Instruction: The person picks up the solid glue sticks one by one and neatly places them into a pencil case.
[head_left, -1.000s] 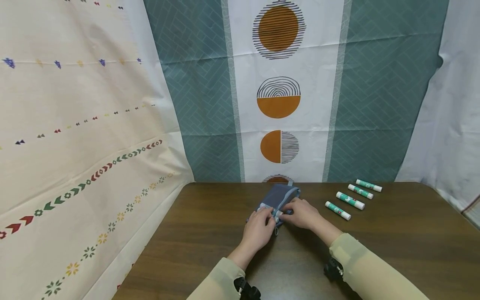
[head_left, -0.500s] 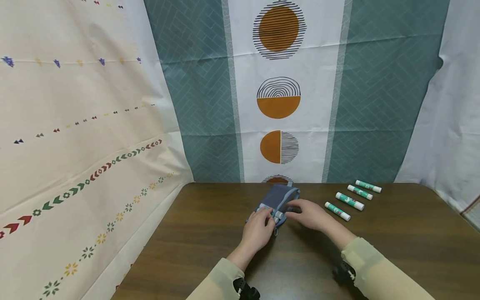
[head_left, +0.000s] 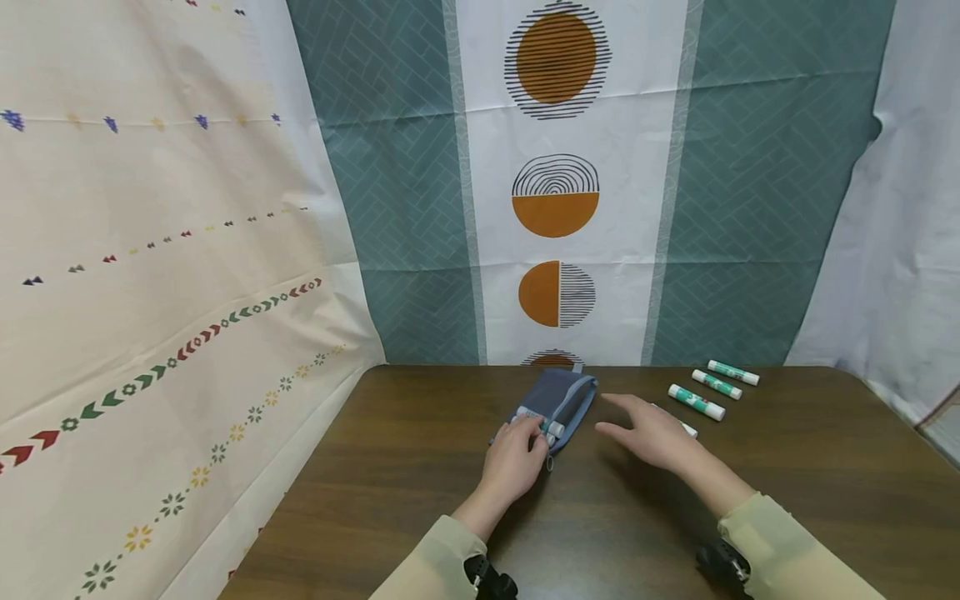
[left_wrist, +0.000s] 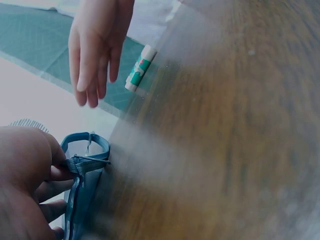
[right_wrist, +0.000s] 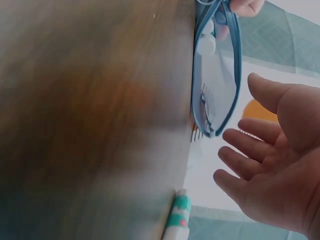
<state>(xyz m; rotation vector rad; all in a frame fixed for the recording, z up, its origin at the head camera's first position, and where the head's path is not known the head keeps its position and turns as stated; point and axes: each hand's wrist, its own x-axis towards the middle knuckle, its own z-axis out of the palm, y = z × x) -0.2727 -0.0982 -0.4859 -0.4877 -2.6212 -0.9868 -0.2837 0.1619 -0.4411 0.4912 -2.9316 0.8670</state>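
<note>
A blue zippered mesh pouch lies near the table's far edge, its mouth gaping toward the right. White ends of glue sticks show inside it, and the right wrist view also shows a white end through the opening. My left hand grips the pouch's near edge; in the left wrist view its thumb and fingers pinch the zipper rim. To the right of the pouch, my right hand hovers with spread fingers and holds nothing. It partly covers the nearest loose glue stick.
Several green and white glue sticks lie apart on the right of the brown table, among them one glue stick just beyond my right hand. Patterned cloths hang behind and to the left.
My right hand has drawn away from the pouch's mouth to the right, its fingers spreading. The pouch mouth now shows more fully. My left hand has stayed on the pouch.
</note>
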